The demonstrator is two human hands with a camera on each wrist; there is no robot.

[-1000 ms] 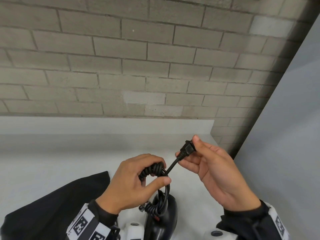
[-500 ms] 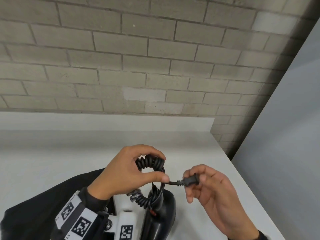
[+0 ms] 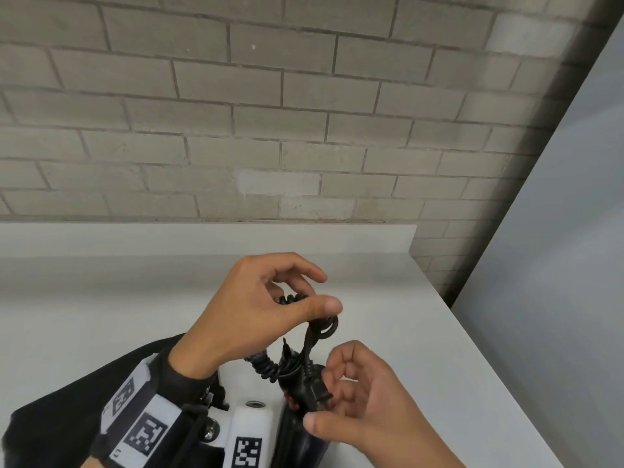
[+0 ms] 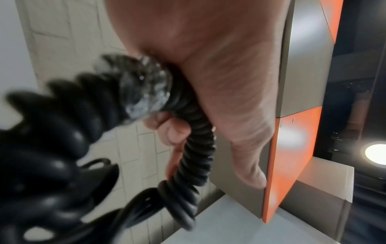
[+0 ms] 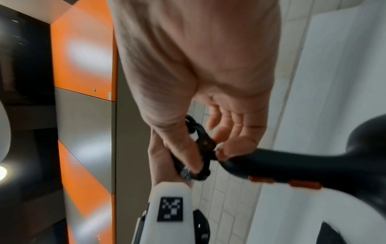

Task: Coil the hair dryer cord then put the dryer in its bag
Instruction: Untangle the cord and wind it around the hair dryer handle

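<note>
Nearest the wearer, the right hand (image 3: 364,403) is pinching the plug (image 3: 317,393) between thumb and curled fingers, close against the handle of the black hair dryer (image 3: 300,434), which is lying just below that pinch; judging by the short straight tail running up from the plug, this hand is feeding the last stretch of cord toward the bundle so nothing is left dangling

Just above and to the left of that pinch, the left hand (image 3: 256,315) is closing its curled fingers and thumb around the coiled cord (image 3: 320,327), gathering the springy loops so they are not unwinding; the left wrist view is showing the spiralled cord (image 4: 192,148) passing through the palm and out past the fingers, blurred at the near end

Under the left forearm, the black bag (image 3: 60,410) is lying flat on the white counter (image 3: 422,332), waiting beside the dryer and not yet being opened

Beyond both hands, the counter is running back to a grey brick wall (image 3: 236,113)
</note>
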